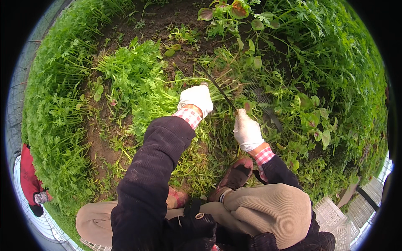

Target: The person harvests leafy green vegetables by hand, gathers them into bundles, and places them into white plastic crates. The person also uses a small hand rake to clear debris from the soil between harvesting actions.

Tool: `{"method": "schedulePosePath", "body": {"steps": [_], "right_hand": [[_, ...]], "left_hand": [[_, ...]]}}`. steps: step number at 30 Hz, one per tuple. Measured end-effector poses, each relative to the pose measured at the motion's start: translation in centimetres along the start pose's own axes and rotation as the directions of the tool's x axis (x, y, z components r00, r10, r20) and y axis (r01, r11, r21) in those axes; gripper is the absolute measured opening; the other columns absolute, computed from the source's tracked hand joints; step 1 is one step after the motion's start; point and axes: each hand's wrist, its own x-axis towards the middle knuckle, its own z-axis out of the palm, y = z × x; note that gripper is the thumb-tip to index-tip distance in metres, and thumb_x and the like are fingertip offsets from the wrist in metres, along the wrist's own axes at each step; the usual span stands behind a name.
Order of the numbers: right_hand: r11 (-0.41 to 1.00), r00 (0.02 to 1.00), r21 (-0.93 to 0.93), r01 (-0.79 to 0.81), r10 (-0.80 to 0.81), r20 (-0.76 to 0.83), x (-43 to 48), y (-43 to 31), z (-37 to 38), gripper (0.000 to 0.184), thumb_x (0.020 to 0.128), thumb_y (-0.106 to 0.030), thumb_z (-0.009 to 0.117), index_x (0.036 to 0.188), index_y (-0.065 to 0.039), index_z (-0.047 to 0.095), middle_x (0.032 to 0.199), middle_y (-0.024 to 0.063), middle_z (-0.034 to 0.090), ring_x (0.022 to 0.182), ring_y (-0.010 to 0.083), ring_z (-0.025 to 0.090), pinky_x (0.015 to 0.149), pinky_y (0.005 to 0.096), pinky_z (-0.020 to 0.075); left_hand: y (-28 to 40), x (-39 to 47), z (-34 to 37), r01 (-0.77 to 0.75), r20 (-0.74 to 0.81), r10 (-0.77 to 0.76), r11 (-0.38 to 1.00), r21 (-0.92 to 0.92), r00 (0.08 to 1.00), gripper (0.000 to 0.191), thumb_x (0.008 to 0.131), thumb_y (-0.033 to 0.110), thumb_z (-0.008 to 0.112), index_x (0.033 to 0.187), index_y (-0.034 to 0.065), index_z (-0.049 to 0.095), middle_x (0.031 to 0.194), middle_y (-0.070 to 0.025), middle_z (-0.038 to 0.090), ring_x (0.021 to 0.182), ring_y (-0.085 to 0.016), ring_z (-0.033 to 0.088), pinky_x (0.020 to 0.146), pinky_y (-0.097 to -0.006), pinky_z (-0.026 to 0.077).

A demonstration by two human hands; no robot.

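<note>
My left hand, in a white glove, is closed around a bunch of feathery leafy greens. Its leaves fan out to the left, and the pale cut or rooted stem ends stick out to the right of the fist. In my right hand, also gloved in white, is a thin dark-bladed knife or sickle. The blade slants up and left across the stem ends; whether it touches them I cannot tell. The handle is hidden in the fist. Beyond the left hand lies a heap of similar greens on the soil.
Dense standing greens rise at left and right. Red-and-green leafy plants grow at the top. Trampled cuttings cover the ground by my shoes. White plastic crates stand lower right. A person in red is at far left.
</note>
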Motion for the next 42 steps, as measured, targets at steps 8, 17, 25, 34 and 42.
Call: {"method": "schedulePosePath", "body": {"steps": [8, 17, 25, 34, 42], "right_hand": [[0.995, 0.981, -0.021, -0.094, 0.096, 0.17, 0.7, 0.4, 0.8, 0.026, 0.091, -0.013, 0.049, 0.108, 0.006, 0.048, 0.067, 0.0254, 0.062, 0.065, 0.0433, 0.063, 0.062, 0.0519, 0.05], [0.995, 0.954, -0.062, -0.077, 0.092, 0.286, 3.7, 0.3, 2.2, 0.033, 0.093, -0.013, 0.044, 0.115, 0.011, 0.046, 0.072, 0.0266, 0.064, 0.068, 0.0429, 0.064, 0.063, 0.0506, 0.0508], [0.985, 0.916, -0.143, -0.102, 0.149, 0.373, 3.4, 0.7, 1.6, 0.027, 0.094, -0.012, 0.046, 0.109, 0.01, 0.048, 0.066, 0.0278, 0.061, 0.064, 0.0438, 0.063, 0.06, 0.0518, 0.049], [0.983, 0.844, -0.141, -0.117, 0.174, 0.508, 4.4, 0.0, 0.7, 0.038, 0.096, -0.015, 0.039, 0.123, 0.012, 0.045, 0.084, 0.03, 0.065, 0.085, 0.0418, 0.067, 0.08, 0.0491, 0.0513], [0.997, 0.903, -0.079, -0.022, 0.054, 0.425, 4.5, -1.4, -0.8, 0.028, 0.094, -0.01, 0.041, 0.114, 0.007, 0.049, 0.1, 0.0279, 0.066, 0.097, 0.0415, 0.064, 0.083, 0.0461, 0.0516]], "left_hand": [[-0.2, 0.4, -0.1, -0.017, 0.02, 0.017, 1.0, 0.0, 1.0, 0.034, 0.083, 0.02, 0.06, 0.11, 0.0001, 0.063, 0.102, -0.0172, 0.069, 0.096, -0.031, 0.068, 0.083, -0.0383, 0.054], [0.0, 0.8, -0.3, -0.007, 0.044, 0.006, 1.0, 0.017, 0.999, 0.032, 0.082, 0.021, 0.061, 0.107, 0.0008, 0.064, 0.104, -0.0173, 0.069, 0.097, -0.03, 0.068, 0.084, -0.0376, 0.054], [0.0, 0.9, 0.0, -0.005, 0.039, 0.002, 0.998, 0.065, 0.999, 0.034, 0.082, 0.02, 0.061, 0.11, -0.0005, 0.063, 0.104, -0.0186, 0.069, 0.098, -0.031, 0.068, 0.085, -0.0378, 0.053], [-0.1, 0.6, 0.6, 0.005, -0.004, -0.005, 1.0, 0.029, 1.0, 0.031, 0.085, 0.018, 0.058, 0.109, -0.0019, 0.062, 0.104, -0.0208, 0.068, 0.098, -0.033, 0.068, 0.086, -0.0386, 0.053], [0.7, 0.0, 2.3, 0.001, -0.08, -0.001, 1.0, 0.008, 0.997, 0.031, 0.08, 0.018, 0.058, 0.104, -0.0003, 0.062, 0.095, -0.0217, 0.069, 0.092, -0.036, 0.068, 0.081, -0.0413, 0.053]]}}
